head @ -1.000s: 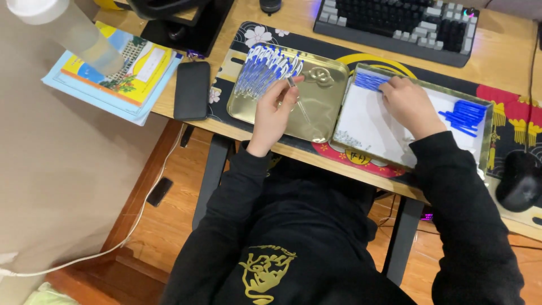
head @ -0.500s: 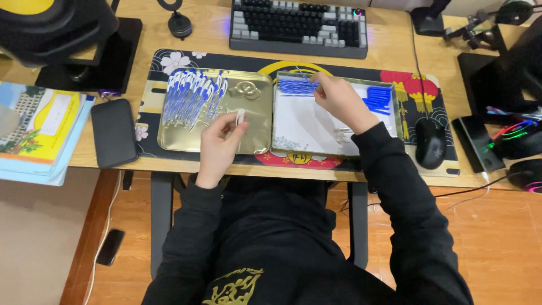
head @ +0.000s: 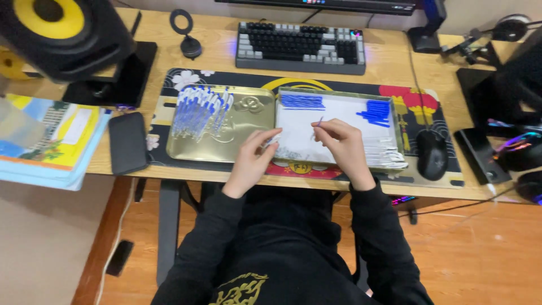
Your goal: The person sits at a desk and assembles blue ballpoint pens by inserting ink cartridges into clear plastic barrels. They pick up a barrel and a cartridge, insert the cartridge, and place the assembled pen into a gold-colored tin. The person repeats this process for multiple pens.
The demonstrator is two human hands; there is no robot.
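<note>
My left hand (head: 251, 161) pinches a small clear pen barrel (head: 275, 138) at the seam between two trays. Beside it, my right hand (head: 341, 147) holds a thin blue refill (head: 319, 121) over the white-lined tray (head: 339, 93). That tray carries a row of blue refills (head: 302, 101), a heap of blue caps (head: 375, 111) and clear barrels (head: 387, 155) along its near right edge. To the left, the gold tray (head: 248, 141) holds a pile of blue-and-white pens (head: 200, 110).
Both trays lie on a patterned desk mat (head: 412, 101) on a wooden desk. A keyboard (head: 302, 48) is behind, a black mouse (head: 432, 153) to the right, a black phone (head: 128, 141) and colourful books (head: 45, 141) to the left, a speaker (head: 62, 34) at the far left.
My left hand has come off the gold tray toward the white tray's left edge. My right hand has drawn back from the refill row to the tray's middle, now with a refill.
</note>
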